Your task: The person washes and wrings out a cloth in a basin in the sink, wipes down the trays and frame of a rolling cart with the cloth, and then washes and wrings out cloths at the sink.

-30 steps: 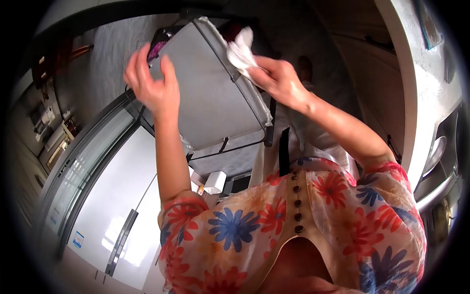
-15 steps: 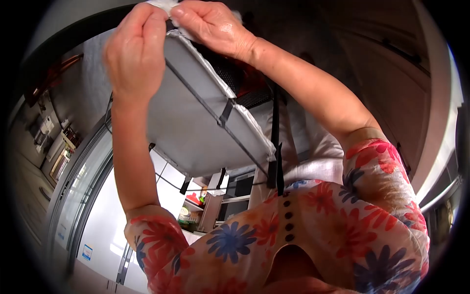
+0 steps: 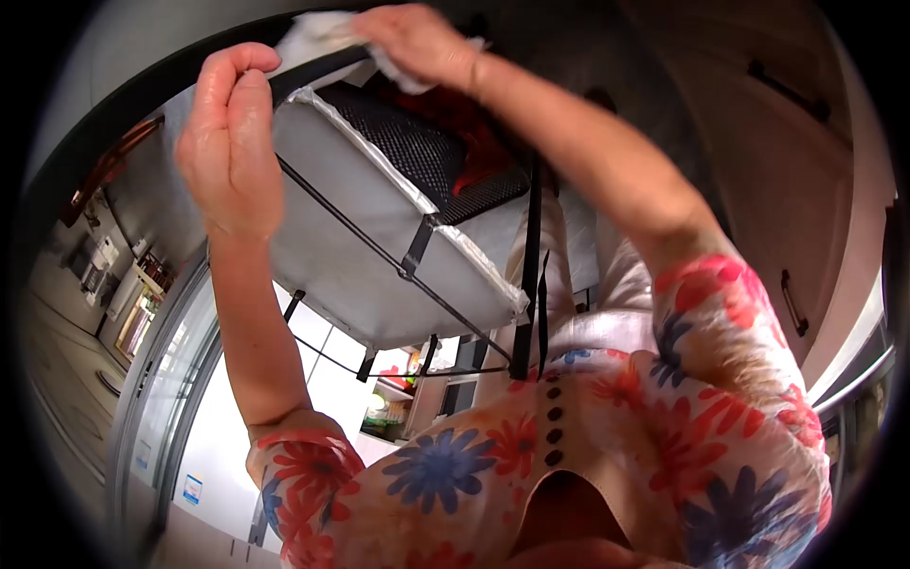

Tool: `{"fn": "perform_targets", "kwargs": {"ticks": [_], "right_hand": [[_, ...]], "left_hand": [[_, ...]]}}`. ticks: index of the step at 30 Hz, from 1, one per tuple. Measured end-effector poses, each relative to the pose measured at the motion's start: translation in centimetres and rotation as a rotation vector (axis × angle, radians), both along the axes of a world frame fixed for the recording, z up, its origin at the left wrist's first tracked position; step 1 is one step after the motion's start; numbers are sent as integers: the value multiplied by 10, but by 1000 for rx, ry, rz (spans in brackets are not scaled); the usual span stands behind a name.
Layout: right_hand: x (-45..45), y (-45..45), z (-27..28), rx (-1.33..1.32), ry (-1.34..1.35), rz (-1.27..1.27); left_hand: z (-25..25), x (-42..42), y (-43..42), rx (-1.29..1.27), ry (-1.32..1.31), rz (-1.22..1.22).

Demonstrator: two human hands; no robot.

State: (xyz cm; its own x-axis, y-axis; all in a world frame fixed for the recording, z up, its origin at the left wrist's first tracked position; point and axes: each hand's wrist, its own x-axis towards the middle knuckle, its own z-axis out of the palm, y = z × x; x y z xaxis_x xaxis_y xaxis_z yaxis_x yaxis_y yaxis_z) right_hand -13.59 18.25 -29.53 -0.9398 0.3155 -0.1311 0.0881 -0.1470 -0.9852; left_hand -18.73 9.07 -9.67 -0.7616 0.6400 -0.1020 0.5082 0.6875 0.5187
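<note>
My left hand (image 3: pixel 230 142) is closed at the corner of a black frame (image 3: pixel 318 74), its index finger and thumb curled at the bar. A white cloth (image 3: pixel 318 36) is bunched under my right hand (image 3: pixel 412 43), which presses it along the frame's top bar. Below the bar hangs a grey panel (image 3: pixel 351 199) with a crinkled whitish edge, crossed by thin black rods and a strap. Some fingers of each hand are hidden behind the hand or the cloth.
A black mesh basket (image 3: pixel 398 133) with something red in it sits beyond the panel. White glossy cabinets (image 3: pixel 227 408) and a sliding glass door (image 3: pixel 166 379) are on the left. Brown cabinet doors (image 3: pixel 758 190) with dark handles line the right.
My hands, close together before, have moved apart. My left hand has shifted left and down along the frame, while the right hand slid slightly with the cloth, uncovering part of the bar.
</note>
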Motion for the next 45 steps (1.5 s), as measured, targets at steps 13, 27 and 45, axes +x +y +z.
{"fn": "perform_targets", "kwargs": {"ticks": [13,27,45], "right_hand": [[109,-24,-72,260,-49,61],[153,-43,-118,-892,-471,117],[297,62,-28,-1001,-385,-283]], "left_hand": [[-9,0,8,179,13,-52],[-9,-3,3,135,85,-115],[16,-38,-28,287,-129,-7]]}}
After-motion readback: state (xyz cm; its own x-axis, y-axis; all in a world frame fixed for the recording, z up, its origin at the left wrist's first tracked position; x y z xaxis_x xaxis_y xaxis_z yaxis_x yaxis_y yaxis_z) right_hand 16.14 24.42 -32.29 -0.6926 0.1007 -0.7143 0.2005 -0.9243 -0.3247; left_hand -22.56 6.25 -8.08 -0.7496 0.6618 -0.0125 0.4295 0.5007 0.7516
